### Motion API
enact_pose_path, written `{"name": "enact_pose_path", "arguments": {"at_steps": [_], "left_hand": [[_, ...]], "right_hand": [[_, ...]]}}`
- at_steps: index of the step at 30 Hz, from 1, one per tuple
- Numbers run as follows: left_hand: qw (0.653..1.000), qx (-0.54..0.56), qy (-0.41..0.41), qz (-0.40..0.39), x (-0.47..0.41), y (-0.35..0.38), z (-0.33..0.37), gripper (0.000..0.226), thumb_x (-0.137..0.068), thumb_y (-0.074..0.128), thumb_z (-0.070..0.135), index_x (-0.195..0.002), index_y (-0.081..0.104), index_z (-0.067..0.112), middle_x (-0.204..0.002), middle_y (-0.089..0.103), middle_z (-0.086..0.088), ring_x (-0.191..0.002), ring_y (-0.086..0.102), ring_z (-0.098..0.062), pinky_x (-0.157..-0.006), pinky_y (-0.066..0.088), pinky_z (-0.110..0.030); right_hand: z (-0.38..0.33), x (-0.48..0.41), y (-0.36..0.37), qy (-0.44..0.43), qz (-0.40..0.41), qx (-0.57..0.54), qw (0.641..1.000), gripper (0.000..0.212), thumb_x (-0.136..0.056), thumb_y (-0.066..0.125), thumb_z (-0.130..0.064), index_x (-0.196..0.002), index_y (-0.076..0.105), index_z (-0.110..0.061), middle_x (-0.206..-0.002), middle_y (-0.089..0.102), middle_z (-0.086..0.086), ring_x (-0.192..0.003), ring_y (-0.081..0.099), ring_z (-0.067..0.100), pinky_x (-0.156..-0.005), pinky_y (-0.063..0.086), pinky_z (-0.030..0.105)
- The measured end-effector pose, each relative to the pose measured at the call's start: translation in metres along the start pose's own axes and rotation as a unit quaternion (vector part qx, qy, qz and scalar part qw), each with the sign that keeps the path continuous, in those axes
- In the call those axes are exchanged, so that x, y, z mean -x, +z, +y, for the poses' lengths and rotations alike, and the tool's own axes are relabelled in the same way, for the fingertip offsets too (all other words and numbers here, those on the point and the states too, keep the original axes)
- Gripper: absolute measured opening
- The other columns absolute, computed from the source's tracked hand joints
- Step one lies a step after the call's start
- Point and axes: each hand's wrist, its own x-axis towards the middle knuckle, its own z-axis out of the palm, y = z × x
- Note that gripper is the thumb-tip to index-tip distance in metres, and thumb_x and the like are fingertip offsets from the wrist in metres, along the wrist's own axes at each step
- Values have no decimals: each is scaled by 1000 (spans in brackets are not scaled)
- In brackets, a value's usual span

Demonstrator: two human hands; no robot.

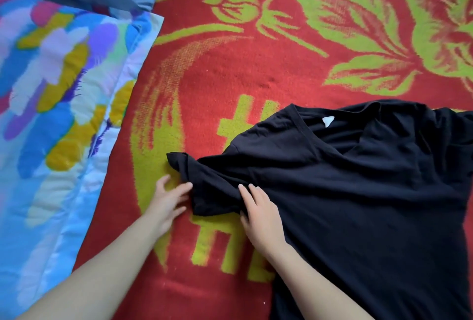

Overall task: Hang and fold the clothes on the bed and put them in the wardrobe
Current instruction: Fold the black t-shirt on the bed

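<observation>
Across the red flowered blanket (230, 76) we had the black T-shirt (358, 204) spread flat, apparently for folding, our right hand (258, 217) pinning it with straight fingers while our left hand (167, 202), fingers splayed and gripping nothing, touched its bunched sleeve (204, 181).

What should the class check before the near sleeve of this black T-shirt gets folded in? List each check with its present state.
1. T-shirt lies on the blanket: ok.
2. Sleeve flat: not ok, it is bunched and creased.
3. Left hand at the sleeve: ok, straight fingers touch its edge.
4. Right hand steadies the T-shirt: ok, it rests flat beside the sleeve.
5. Collar smooth: not ok, the cloth there is rumpled.
6. T-shirt's other side spread out: cannot tell, the frame cuts it off.
</observation>
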Motion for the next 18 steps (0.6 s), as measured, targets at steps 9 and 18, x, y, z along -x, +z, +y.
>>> {"name": "enact_pose_path", "arguments": {"at_steps": [9, 18], "left_hand": [[997, -59, 45, 37, 27, 5, -54, 19, -87, 54, 3, -82, 57, 20, -83, 64, 6, -77, 58, -15, -58, 41, -25], [992, -121, 25, -16, 25, -27, -68, 61, -87, 61, 8, -139, 33, 23, -92, 62, 0, -77, 57, -11, -66, 41, -29]], "right_hand": [[4, 1, -14, 26, 29, -73, 997, 54, -99, 36, -44, -148, 25, -25, -156, 19, 4, -143, 15, 16, -110, 18, 29], [29, -2, -27, 34, -15, 40, 998, 56, -98, 36, -42, -149, 19, -28, -158, 7, 7, -145, 9, 21, -110, 23, 32]]}}
